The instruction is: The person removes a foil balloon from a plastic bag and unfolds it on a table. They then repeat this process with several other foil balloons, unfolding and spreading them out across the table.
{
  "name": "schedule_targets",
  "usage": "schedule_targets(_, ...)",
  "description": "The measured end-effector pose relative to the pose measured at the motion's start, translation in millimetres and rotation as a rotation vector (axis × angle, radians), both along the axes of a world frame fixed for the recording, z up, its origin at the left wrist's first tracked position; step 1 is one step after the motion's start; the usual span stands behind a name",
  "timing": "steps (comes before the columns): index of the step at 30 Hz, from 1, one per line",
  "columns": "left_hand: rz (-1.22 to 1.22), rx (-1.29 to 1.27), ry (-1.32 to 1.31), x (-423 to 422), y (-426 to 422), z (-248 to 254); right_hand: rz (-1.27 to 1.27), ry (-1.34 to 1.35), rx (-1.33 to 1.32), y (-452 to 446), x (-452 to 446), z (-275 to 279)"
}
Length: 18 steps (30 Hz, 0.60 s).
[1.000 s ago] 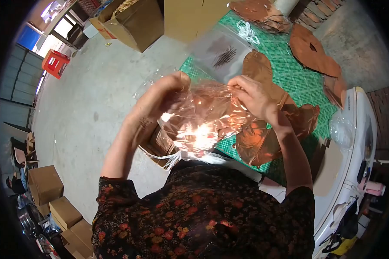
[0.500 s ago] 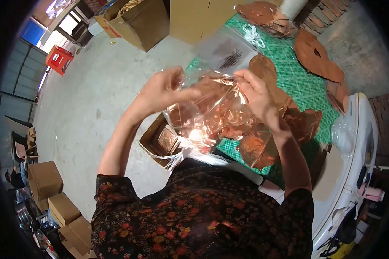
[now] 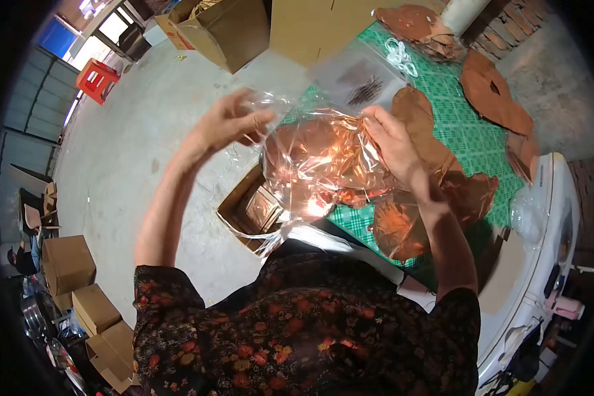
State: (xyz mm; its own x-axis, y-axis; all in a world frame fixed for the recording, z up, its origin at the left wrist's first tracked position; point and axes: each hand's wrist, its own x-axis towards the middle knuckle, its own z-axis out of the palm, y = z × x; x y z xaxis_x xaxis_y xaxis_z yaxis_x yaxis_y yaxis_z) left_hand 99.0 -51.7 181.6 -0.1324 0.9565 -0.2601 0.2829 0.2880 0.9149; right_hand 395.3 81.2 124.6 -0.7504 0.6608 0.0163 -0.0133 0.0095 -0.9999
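Note:
A clear plastic bag (image 3: 280, 105) with shiny copper-coloured foil (image 3: 310, 155) showing inside it hangs between my hands, over the table's edge. My right hand (image 3: 393, 138) pinches the gathered top of the bag at its right side. At the upper left, the bag's loose clear edge reaches the curled fingers of my left hand (image 3: 234, 122), which is slightly blurred. Crumpled copper foil balloons (image 3: 399, 228) lie beneath my right forearm. Beyond my right hand is a flat brown-copper piece (image 3: 412, 112).
A green checked cloth (image 3: 452, 132) covers the table. On it lie a clear bag with dark marks (image 3: 363, 82), white string (image 3: 399, 56) and more copper pieces (image 3: 492, 92). An open carton (image 3: 234, 211) holding a copper packet stands below the bag. Cardboard boxes (image 3: 224, 33) stand behind.
My left hand has moved left and slightly up, its thumb drawn back from the bag's front. The bag is spread wider. My right hand keeps its pinch.

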Motion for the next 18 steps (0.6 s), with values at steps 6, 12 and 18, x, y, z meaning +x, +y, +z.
schedule_targets(6, 0.168, 0.122, -0.283, 28, -10, -88, -0.039, 0.009, 0.045, -9, -6, 2)
schedule_targets(12, 0.431, 0.129, -0.845, 9, -8, -67, -0.038, -0.168, 0.3, 11, 4, -7)
schedule_targets(18, 0.096, -0.139, -0.409, 11, -12, -32, 0.065, -0.215, 0.332, 33, 3, 9)
